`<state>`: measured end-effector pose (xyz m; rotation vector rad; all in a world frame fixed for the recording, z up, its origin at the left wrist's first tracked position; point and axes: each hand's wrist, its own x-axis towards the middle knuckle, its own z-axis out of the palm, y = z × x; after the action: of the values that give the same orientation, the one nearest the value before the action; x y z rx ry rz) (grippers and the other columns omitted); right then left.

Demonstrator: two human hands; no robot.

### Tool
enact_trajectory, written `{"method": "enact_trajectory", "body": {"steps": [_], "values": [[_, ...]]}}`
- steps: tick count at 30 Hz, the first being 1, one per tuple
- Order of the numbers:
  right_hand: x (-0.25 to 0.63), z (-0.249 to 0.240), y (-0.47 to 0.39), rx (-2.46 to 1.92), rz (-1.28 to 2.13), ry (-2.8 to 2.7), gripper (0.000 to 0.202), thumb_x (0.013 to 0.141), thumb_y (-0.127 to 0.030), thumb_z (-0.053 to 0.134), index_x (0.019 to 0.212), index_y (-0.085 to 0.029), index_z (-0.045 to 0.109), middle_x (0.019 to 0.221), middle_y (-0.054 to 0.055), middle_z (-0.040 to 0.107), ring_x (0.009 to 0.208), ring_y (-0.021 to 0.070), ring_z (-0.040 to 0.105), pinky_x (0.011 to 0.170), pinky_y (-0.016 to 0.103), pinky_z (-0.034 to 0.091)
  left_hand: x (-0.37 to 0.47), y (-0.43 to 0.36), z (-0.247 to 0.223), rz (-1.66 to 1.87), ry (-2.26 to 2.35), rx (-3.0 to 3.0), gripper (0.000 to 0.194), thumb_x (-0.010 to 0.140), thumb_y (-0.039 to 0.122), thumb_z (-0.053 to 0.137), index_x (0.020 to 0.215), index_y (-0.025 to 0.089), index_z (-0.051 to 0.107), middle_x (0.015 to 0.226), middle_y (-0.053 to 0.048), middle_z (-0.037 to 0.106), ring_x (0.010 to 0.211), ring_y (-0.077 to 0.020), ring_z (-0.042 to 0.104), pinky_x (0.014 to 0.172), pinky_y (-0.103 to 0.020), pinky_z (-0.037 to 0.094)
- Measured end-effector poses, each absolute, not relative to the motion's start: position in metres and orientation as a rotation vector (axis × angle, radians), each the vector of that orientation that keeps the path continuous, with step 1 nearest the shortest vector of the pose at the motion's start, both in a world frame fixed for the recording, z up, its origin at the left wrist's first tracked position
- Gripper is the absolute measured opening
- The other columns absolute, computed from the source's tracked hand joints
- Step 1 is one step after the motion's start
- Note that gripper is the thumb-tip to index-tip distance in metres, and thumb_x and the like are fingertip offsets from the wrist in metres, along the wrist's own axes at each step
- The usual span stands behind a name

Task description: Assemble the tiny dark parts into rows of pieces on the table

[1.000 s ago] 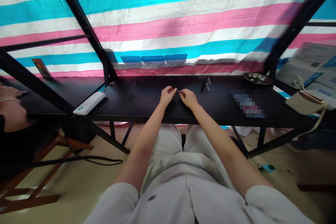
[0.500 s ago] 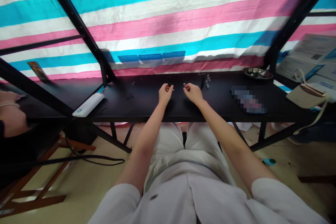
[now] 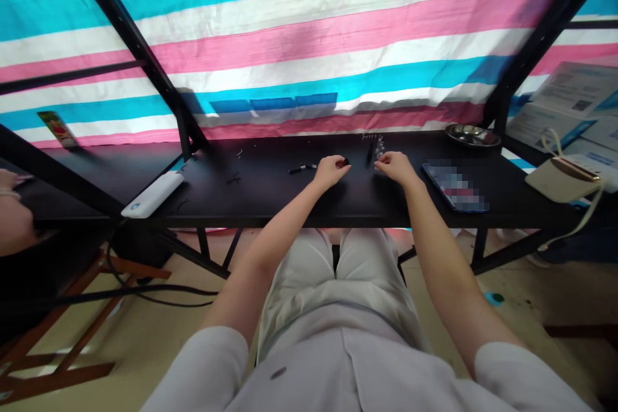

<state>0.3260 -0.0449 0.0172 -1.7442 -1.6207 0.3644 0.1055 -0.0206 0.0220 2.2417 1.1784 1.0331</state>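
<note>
- Dark piece: above surface, pinched in left hand; likely light, stiff. Grip sides.
- Clear bits: on surface, beside right hand; likely light, easily scattered. Pinch singly.
- Right hand: fingers curled; cannot tell whether gripping.

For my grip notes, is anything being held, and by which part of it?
The left hand holds a small dark piece; which part is unclear. Whether the right hand holds anything cannot be told.

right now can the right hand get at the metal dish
Probably yes: nothing seems to stand between the right hand and the metal dish; the phone lies nearer the table's front edge.
</note>
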Motion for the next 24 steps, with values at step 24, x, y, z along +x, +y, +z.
{"method": "enact_trajectory", "body": {"steps": [24], "values": [[0.325, -0.005, -0.036, -2.046, 0.085, -1.493, 0.021, 0.077, -0.032, 0.059, 0.088, -0.018, 0.071, 0.090, 0.010, 0.070, 0.087, 0.0238, 0.063, 0.076, 0.032, 0.046, 0.198, -0.006, 0.007, 0.886, 1.516, 2.093, 0.015, 0.075, 0.028, 0.066, 0.085, 0.018, 0.071, 0.090, -0.009, 0.070, 0.092, -0.0234, 0.061, 0.084, -0.035, 0.045]]}}
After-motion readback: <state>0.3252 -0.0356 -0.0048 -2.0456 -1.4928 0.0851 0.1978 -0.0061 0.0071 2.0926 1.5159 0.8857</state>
